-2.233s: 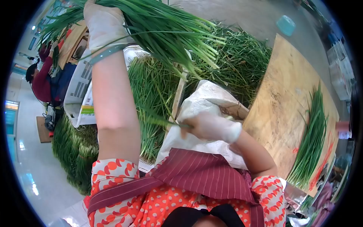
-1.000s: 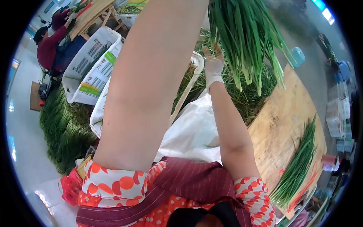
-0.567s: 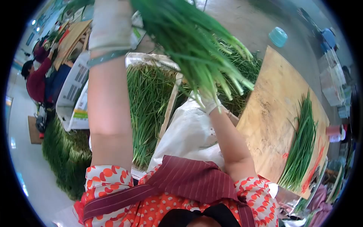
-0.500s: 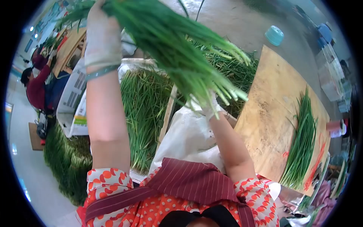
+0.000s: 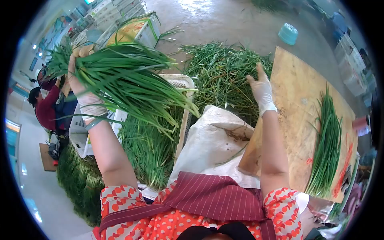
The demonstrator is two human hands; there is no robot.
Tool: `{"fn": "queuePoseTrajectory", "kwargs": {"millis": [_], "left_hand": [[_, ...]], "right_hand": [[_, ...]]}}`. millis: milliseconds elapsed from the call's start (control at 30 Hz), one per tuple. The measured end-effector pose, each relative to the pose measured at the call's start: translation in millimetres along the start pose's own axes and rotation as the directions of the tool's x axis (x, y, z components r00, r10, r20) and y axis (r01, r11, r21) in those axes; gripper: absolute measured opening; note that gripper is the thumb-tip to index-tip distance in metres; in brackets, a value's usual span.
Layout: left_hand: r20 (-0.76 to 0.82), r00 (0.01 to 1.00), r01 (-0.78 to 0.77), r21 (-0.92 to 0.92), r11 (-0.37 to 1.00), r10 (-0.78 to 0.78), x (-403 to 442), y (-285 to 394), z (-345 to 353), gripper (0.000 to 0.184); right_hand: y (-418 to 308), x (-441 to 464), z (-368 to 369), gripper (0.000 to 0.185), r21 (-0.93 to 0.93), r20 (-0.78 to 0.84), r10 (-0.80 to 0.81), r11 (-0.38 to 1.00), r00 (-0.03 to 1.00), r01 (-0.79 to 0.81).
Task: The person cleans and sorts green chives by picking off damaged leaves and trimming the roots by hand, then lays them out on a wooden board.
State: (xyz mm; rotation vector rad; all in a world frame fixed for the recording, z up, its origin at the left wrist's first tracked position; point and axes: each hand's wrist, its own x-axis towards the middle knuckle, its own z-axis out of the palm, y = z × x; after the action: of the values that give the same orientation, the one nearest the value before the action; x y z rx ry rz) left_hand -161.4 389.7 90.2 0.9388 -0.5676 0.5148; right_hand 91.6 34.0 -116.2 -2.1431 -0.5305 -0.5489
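My left hand [image 5: 83, 82], in a pale glove, is closed round a big bunch of Chinese chives [image 5: 134, 72] and holds it up at the left. The white stem ends fan out to the right, over a crate of chives [image 5: 150, 148]. My right hand [image 5: 262, 91], also gloved, is raised with thumb and fingers apart and holds nothing. Behind it lies a heap of loose green leaves [image 5: 220, 74]. To its right is a wooden board [image 5: 294, 104], where another bunch of chives [image 5: 326, 148] lies beside red ties [image 5: 345, 170].
White sacking [image 5: 204, 132] lies in front of me. More chives [image 5: 80, 188] are piled at lower left beside a white crate [image 5: 80, 138]. A co-worker [image 5: 47, 108] is at far left. A turquoise basket [image 5: 288, 34] sits on the floor.
My left hand has moved down and left with the chives. My right hand has left the stem ends, moved up and right, and opened.
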Motion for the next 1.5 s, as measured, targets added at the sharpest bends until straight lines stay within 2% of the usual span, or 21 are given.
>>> {"fn": "queuePoseTrajectory", "kwargs": {"millis": [67, 100, 267, 333, 400, 433, 467, 600, 733, 767, 933, 1033, 1100, 1133, 1167, 1200, 1267, 1300, 1333, 1400, 1500], "left_hand": [[-0.064, 0.995, -0.071, 0.007, 0.997, 0.071, -4.4, 2.1, 12.2, 0.019], [-0.292, 0.938, -0.094, 0.309, 0.946, 0.188, -8.8, 17.8, -1.4, 0.012], [-0.032, 0.998, -0.052, -0.143, 0.988, 0.048, -6.4, 16.6, 26.0, 0.010], [-0.112, 0.990, -0.024, 0.464, 0.885, 0.085, -10.7, 16.8, 13.3, 0.009], [0.042, 0.997, 0.061, 0.019, 0.998, -0.062, -12.7, 3.8, 34.4, 0.013], [-0.368, 0.930, 0.069, 0.208, 0.976, 0.012, -20.2, 2.4, 36.9, 0.017], [-0.693, 0.702, 0.148, 0.367, 0.918, 0.164, -25.6, -0.2, 36.0, 0.021], [-0.527, 0.850, 0.211, 0.294, 0.932, -0.026, -46.8, -0.2, -19.5, 0.023], [-0.645, 0.751, 0.130, 0.353, 0.926, 0.140, -56.8, -3.5, -30.2, 0.020], [-0.755, 0.584, 0.129, 0.448, 0.884, 0.298, -52.5, -7.0, -26.2, 0.019], [-0.565, 0.809, -0.078, 0.171, 0.982, 0.163, -67.6, 23.2, -65.3, 0.015], [-0.522, 0.835, -0.143, 0.101, 0.985, 0.175, -70.6, 24.5, -67.3, 0.017], [-0.522, 0.837, -0.138, 0.091, 0.986, 0.165, -72.0, 29.1, -81.7, 0.017], [-0.513, 0.845, -0.129, 0.077, 0.989, 0.150, -73.5, 30.4, -89.1, 0.018], [-0.525, 0.808, -0.059, 0.381, 0.923, 0.268, -77.0, 27.6, -97.0, 0.017], [-0.530, 0.807, -0.051, 0.378, 0.925, 0.261, -77.2, 27.6, -99.6, 0.017], [-0.487, 0.867, -0.094, 0.051, 0.994, 0.106, -77.9, 26.2, -102.1, 0.019], [-0.619, 0.704, 0.043, 0.525, 0.850, 0.348, -74.9, 16.4, -83.1, 0.022], [-0.618, 0.705, 0.042, 0.525, 0.850, 0.347, -75.7, 16.6, -83.9, 0.022], [-0.556, 0.776, -0.051, 0.416, 0.908, 0.298, -79.0, 18.1, -88.0, 0.021], [-0.612, 0.702, 0.023, 0.532, 0.846, 0.366, -79.5, 15.4, -88.0, 0.022]], "right_hand": [[-31.9, 7.8, -4.1, 0.056, 0.362, 0.513, 0.025, 0.900, 0.858, -0.243], [-51.3, 6.5, 1.3, 0.058, 0.553, 0.617, -0.021, 0.722, 0.787, -0.415], [-134.9, 4.9, 27.4, 0.050, 0.630, 0.691, -0.072, 0.546, 0.719, -0.552], [-144.9, 6.5, 50.7, 0.036, 0.618, 0.759, -0.281, 0.025, 0.588, -0.786], [-148.2, 9.3, 43.8, 0.030, 0.662, 0.728, -0.193, -0.050, 0.658, -0.748], [-150.2, 10.8, 37.3, 0.025, 0.697, 0.702, -0.101, -0.109, 0.705, -0.709], [-148.4, 17.6, 32.9, 0.025, 0.697, 0.702, -0.104, -0.101, 0.704, -0.710], [-145.1, 34.5, 5.8, 0.018, 0.732, 0.664, 0.058, 0.149, 0.745, -0.664], [-151.1, 32.3, -14.9, 0.025, 0.702, 0.682, -0.065, 0.339, 0.729, -0.627], [-152.0, 27.0, -18.2, 0.025, 0.731, 0.669, -0.136, 0.304, 0.731, -0.612], [-116.4, -7.1, -58.6, 0.033, 0.662, 0.654, -0.121, 0.569, 0.746, -0.488], [-79.2, -60.3, -100.4, 0.036, 0.451, 0.568, -0.209, 0.888, 0.796, -0.088], [-65.5, -90.5, -138.9, 0.039, 0.488, 0.792, -0.258, 0.812, 0.553, -0.320], [-43.5, -103.6, -152.8, 0.037, 0.252, 0.948, -0.173, 0.919, 0.266, -0.302], [-25.9, -112.9, -157.7, 0.035, 0.020, 0.999, -0.028, 0.978, -0.034, -0.207], [-21.4, -118.2, -152.6, 0.035, 0.015, 0.999, -0.024, 0.977, -0.039, -0.214], [-14.8, -123.8, -145.2, 0.036, 0.189, 0.771, 0.008, 0.952, 0.637, -0.241], [-18.7, -111.2, -139.8, 0.036, -0.044, 0.610, -0.006, 0.998, 0.792, 0.042], [-27.3, -92.5, -131.1, 0.035, -0.327, 0.433, -0.105, 0.907, 0.895, 0.265], [-58.3, -75.7, -115.0, 0.036, 0.285, 0.523, 0.021, 0.938, 0.852, -0.197], [-87.6, -68.4, -63.6, 0.039, 0.471, 0.654, -0.213, 0.865, 0.726, -0.171]]}}
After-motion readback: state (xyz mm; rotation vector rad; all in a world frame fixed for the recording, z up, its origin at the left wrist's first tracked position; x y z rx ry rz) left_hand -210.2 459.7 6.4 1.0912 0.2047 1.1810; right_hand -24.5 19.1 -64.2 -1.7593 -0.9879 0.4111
